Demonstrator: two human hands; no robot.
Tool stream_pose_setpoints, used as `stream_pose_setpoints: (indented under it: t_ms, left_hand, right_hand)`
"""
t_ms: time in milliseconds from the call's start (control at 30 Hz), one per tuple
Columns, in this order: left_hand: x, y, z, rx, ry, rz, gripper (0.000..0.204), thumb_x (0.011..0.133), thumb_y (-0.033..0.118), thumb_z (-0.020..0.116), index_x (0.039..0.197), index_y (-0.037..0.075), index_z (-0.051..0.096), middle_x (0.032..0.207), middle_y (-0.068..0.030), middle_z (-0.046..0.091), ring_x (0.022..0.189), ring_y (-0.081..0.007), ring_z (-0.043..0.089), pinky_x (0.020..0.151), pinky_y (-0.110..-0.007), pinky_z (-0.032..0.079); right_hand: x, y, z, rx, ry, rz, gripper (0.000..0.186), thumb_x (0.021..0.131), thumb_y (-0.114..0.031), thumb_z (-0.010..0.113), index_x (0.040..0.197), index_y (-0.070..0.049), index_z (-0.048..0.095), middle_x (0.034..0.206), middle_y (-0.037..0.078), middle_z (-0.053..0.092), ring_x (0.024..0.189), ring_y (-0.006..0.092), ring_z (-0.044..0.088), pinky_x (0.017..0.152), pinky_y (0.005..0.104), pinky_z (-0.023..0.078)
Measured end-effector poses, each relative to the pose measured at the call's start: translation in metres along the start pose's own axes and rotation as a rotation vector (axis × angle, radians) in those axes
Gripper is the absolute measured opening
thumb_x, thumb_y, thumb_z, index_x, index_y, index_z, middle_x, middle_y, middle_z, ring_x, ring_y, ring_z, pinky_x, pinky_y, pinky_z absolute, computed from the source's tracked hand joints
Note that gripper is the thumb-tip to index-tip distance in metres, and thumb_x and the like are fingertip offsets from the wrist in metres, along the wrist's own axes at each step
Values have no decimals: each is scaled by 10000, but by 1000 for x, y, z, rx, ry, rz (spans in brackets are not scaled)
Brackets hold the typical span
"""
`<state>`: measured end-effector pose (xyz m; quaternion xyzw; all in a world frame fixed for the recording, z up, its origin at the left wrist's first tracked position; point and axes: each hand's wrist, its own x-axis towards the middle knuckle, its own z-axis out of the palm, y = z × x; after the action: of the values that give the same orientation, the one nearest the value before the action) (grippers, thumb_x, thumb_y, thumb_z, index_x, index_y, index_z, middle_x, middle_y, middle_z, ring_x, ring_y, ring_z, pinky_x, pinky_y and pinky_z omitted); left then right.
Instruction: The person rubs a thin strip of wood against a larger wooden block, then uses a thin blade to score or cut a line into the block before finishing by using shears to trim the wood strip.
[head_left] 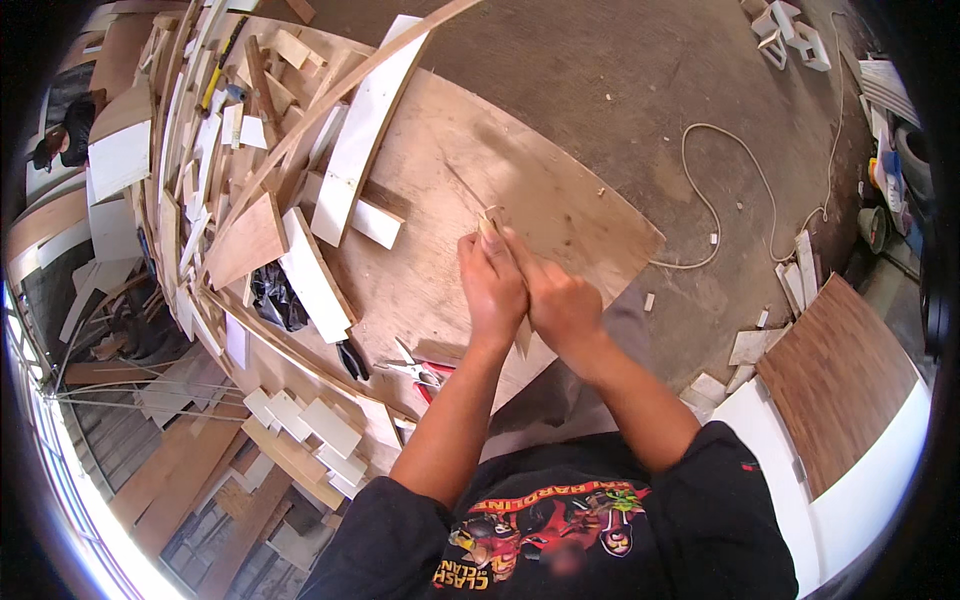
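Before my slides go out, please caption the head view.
Left hand and right hand together on a pale wooden piece above a plywood sheet, white-faced offcuts heaped alongside.

Left hand [492, 287] and right hand [562, 303] grip a wooden strip [523, 336] over plywood [590, 215].

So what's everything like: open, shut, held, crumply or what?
Left hand: closed on a wooden piece
Right hand: fingers bent, grip hidden
Wooden piece: held
Red-handled pliers: lying spread open
Black-handled tool: lying down, can't tell if shut
Black plastic: crumpled
Cable: loose, curving across the floor
Wood offcuts: heaped messily
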<state>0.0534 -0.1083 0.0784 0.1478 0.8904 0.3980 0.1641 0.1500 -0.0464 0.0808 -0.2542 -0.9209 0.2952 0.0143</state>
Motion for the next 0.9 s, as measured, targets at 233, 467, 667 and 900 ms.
stream_pose_setpoints:
  t_ms: [233,467,667,900]
  left_hand:
    - [-1,-1,0,35,3,22,436,1097,285,387,1023,-85,607,985,-241,531,887,-398,537,845,-465,439]
    - [-1,3,-3,-1,-26,-47,457,1104,286,363,1032,-88,616,1016,-254,541,894,-398,543,847,-477,440]
    - [0,4,-3,-1,-54,-39,453,1106,289,361,1093,-82,620,1037,-242,539,930,-392,546,874,-461,438]
    - [-1,-1,-2,-41,-38,-76,442,1104,285,372,1092,-82,617,1022,-245,538,939,-400,548,871,-469,441]
  right_hand:
    - [1,1,5,10,-7,26,683,877,-117,589,1540,-210,455,669,83,615,536,273,644,504,407,536]
    - [-28,9,-5,32,-43,-9,678,878,-133,601,1537,-203,458,649,81,599,536,267,645,497,410,534]
    - [7,4,2,-16,26,-58,734,851,-182,629,1556,-221,429,614,39,591,470,211,642,449,386,551]
    - [11,6,3,-27,-14,-51,716,857,-157,615,1549,-223,444,605,54,581,463,232,622,452,394,531]
